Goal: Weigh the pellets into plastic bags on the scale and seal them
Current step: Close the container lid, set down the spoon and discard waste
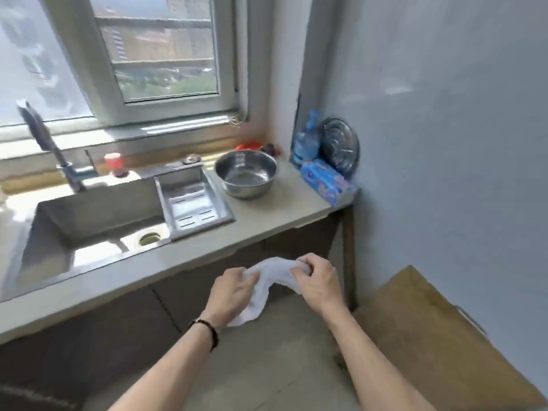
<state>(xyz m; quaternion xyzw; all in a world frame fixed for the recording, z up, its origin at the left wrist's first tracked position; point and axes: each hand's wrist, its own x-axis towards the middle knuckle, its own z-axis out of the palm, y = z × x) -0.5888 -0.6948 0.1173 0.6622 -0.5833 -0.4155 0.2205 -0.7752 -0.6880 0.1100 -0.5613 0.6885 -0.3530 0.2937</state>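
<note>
Two hands gripped a white cloth (268, 280) in front of the counter (267, 221): the left hand (234, 289) bunched its lower part, the right hand (317, 277) pinched its upper end. Farther off, a steel bowl (246, 173) stood right of the sink (98, 221), and what looked like a blue box of bags (326, 182) lay at the counter's right end.

1. A home kitchen: a steel sink (98, 221) with a drain tray (194, 203) is set into a pale counter (166, 262) under a window (154, 54).
2. A tap (47, 143) rises at the far left of the sink.
3. A metal bowl (246, 173) stands right of the tray.
4. A blue box (326, 185), a bottle (307, 140) and a glass lid (339, 146) sit at the counter's far right.
5. Apartment blocks show through the window.
</note>
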